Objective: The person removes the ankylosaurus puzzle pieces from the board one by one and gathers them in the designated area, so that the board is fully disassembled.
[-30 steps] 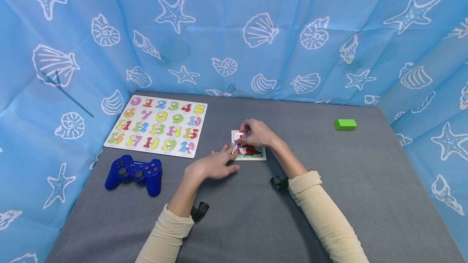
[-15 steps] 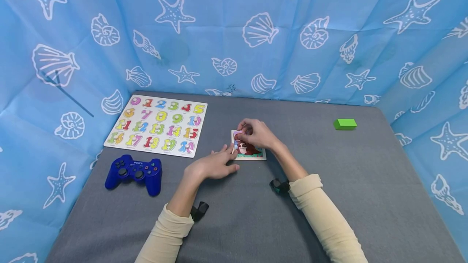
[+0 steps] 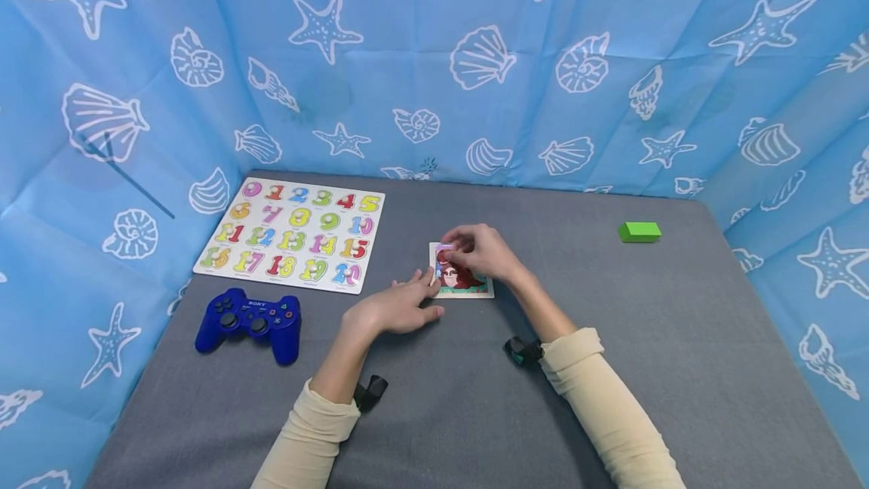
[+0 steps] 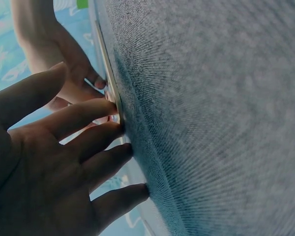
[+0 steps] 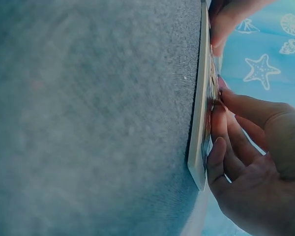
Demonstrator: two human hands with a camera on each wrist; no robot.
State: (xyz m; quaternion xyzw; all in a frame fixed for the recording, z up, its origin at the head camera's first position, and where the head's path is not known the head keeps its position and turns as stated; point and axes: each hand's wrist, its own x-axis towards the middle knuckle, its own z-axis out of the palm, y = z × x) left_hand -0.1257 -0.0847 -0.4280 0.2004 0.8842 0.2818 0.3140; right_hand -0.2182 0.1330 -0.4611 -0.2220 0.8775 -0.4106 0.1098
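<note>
A small square picture puzzle (image 3: 465, 295) with a pale border lies on the table, showing a cartoon figure with red-brown hair over a teal-green base. My left hand (image 3: 400, 306) keeps its spread fingers at the board's left edge; in the left wrist view the left fingertips (image 4: 108, 105) touch that edge. At the board's top left, my right hand (image 3: 483, 251) pinches a puzzle piece (image 3: 444, 249) between thumb and fingers, low over the picture. Seen from the right wrist, the board (image 5: 200, 142) is edge-on and the right fingers (image 5: 219, 123) hide most of the piece.
A number puzzle board (image 3: 290, 276) with pegged pieces lies at the back left. In front of it sits a blue game controller (image 3: 250, 321). A green block (image 3: 640, 232) stands at the back right. A blue seashell-print curtain (image 3: 434, 74) hangs round the grey table (image 3: 611, 338).
The right hand has shifted slightly at the board's top left, and its piece has gone from tilted and shiny to lying flatter, showing more of the cartoon face. The left hand has stayed in place.
</note>
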